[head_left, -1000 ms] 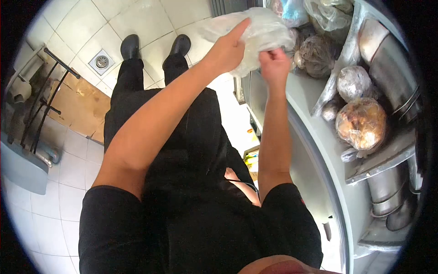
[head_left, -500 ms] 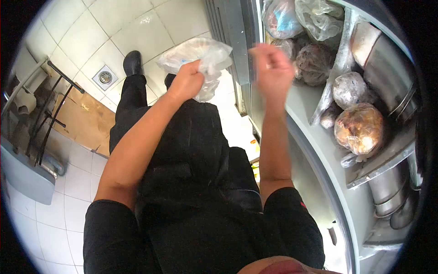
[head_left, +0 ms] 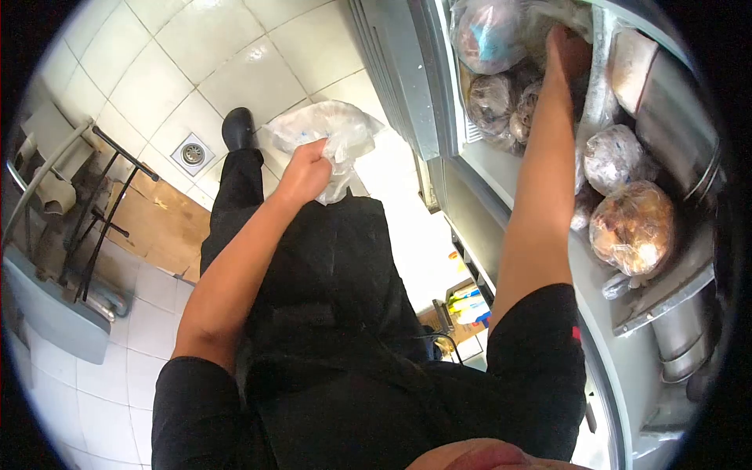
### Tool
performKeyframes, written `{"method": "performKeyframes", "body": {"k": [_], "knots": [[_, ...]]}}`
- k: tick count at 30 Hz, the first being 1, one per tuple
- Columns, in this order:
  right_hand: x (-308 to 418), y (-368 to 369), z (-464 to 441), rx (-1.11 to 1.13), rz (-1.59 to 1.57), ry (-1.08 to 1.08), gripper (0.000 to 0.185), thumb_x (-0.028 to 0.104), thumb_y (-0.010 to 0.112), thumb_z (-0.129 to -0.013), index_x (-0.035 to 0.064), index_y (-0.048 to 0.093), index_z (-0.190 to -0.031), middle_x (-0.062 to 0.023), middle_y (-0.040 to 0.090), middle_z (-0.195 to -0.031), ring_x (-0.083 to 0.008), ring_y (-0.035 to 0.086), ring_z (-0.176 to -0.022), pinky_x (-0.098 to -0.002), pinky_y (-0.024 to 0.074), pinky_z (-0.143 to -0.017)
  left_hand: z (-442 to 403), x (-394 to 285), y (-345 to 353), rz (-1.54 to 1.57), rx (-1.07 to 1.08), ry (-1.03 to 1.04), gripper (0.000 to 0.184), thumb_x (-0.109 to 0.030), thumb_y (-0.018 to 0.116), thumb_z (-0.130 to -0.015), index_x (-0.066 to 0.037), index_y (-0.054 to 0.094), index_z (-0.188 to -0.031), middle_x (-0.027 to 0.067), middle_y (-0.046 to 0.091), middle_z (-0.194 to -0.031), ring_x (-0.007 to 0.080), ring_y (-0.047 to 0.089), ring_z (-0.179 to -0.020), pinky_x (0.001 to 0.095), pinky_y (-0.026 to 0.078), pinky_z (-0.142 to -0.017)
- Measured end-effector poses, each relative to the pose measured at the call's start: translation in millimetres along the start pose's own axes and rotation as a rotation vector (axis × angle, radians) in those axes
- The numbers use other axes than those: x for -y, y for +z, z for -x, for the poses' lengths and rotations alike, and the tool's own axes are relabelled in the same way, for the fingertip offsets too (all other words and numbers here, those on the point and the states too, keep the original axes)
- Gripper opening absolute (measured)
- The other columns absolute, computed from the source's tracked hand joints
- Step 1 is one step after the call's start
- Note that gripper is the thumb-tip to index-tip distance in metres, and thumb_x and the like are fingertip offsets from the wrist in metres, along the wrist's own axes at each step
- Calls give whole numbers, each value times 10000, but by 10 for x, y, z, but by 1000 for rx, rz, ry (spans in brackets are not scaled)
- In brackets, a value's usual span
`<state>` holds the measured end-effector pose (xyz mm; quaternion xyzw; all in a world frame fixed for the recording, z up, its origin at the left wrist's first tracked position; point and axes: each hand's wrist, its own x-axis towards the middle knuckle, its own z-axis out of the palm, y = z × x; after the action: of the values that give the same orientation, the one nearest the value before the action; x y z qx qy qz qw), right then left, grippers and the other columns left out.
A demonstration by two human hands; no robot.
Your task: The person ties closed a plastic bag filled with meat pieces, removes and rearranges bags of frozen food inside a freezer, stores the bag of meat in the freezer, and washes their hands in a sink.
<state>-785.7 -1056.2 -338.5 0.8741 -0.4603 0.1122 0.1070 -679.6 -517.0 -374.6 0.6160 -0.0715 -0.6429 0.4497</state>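
My left hand [head_left: 307, 174] is closed around the gathered neck of a translucent plastic bag [head_left: 333, 129], held over the floor. What lies in the bag is hard to make out, though it looks pale. My right hand [head_left: 569, 56] reaches deep into an open chest-like freezer [head_left: 509, 172], among frosted plastic bags at its far end; its fingers are hidden there. Beside that hand are a bag with a blue patch [head_left: 489, 35] and a wrapped dark bundle [head_left: 492, 102]. Nearer me, a whitish wrapped ball [head_left: 615, 159] touches a larger orange-brown wrapped bundle [head_left: 633, 227].
A frosted divider [head_left: 601, 78] runs between freezer sections, with metal containers [head_left: 677, 117] along the right. On the left stand a black metal frame [head_left: 102, 196] and a brown board [head_left: 160, 223]. A drain [head_left: 192, 154] is set in the tiled floor [head_left: 258, 70].
My right hand has moved from above the freezer's edge to deep among the bags. My left hand, with the plastic bag, has shifted slightly lower and left in view.
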Motion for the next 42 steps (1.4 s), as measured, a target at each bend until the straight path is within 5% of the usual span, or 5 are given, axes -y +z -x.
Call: {"method": "performKeyframes", "body": {"k": [18,20,23,27,42], "knots": [[69,-806,2086,-245,-251,338,590,263,708,-787,-104,571,-1228,-277,569,-1299,-411,563,-1169,-442,395,-1061,-16,355,-315,34,-45,-39,346,58,445,-859,7,672,-1115,17,682,-965,112,604,-892,256,472,-822],[-48,-956,2228,-214,-89,741,630,328,727,-804,-87,571,-1251,-278,540,-1345,-413,556,-1188,-454,377,-1076,-1,246,-331,69,-35,-92,334,59,451,-859,4,675,-1100,7,679,-952,102,598,-881,249,470,-810],[-907,-714,2242,-236,-78,549,753,521,669,-834,-70,554,-1287,-285,523,-1360,-436,547,-1196,-476,370,-1077,-39,305,-330,87,-18,-72,316,55,459,-866,-3,680,-1084,-4,676,-936,90,591,-864,245,471,-795],[-255,-998,1696,226,49,882,834,352,794,-744,-72,449,-1374,-251,482,-1412,-375,483,-1293,-439,385,-1081,-48,291,-325,74,-6,-58,290,35,473,-889,-11,685,-1082,-9,676,-932,86,586,-845,246,472,-780],[-516,-960,2006,79,-181,704,535,278,653,-866,-34,536,-1284,-220,562,-1328,-331,548,-1224,-396,414,-1039,216,143,-376,35,-118,-34,274,48,506,-873,-16,693,-1063,0,683,-941,92,595,-853,258,478,-774]]}}
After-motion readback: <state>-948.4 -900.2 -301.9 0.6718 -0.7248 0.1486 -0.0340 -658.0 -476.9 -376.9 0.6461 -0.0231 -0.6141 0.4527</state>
